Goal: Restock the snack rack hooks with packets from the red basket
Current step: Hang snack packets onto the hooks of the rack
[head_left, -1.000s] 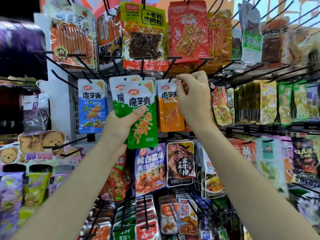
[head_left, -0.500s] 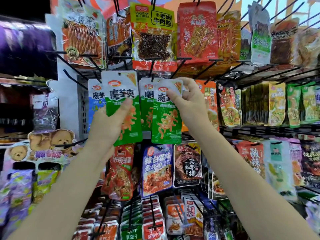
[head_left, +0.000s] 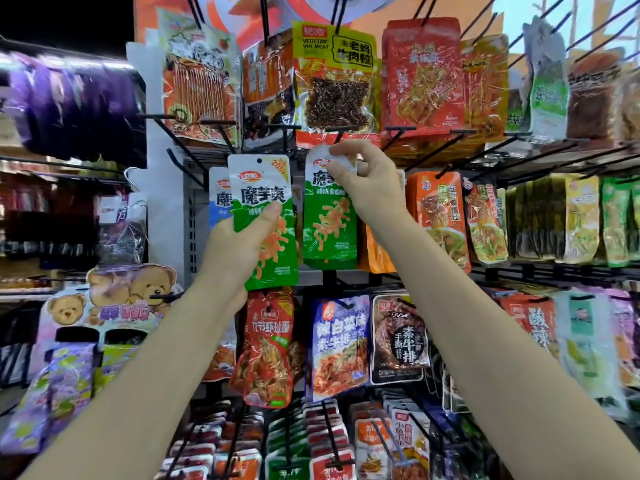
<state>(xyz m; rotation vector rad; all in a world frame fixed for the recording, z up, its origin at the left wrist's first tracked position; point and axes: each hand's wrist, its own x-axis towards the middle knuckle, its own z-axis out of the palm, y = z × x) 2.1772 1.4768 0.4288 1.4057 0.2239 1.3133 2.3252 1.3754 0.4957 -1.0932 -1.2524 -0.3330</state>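
Right hand point(head_left: 369, 181) fingers pinched on top edge of green packet point(head_left: 329, 220), long axis vertical, hole just below hook tip point(head_left: 341, 131). Left hand point(head_left: 239, 251) clamps spare green packet point(head_left: 266, 220), just beside, lower left. Red basket not visible.

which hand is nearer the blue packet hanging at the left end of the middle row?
Left. The left hand is right beside the blue packet, overlapping its lower edge while gripping a green packet. The right hand is farther right, pinching another green packet.
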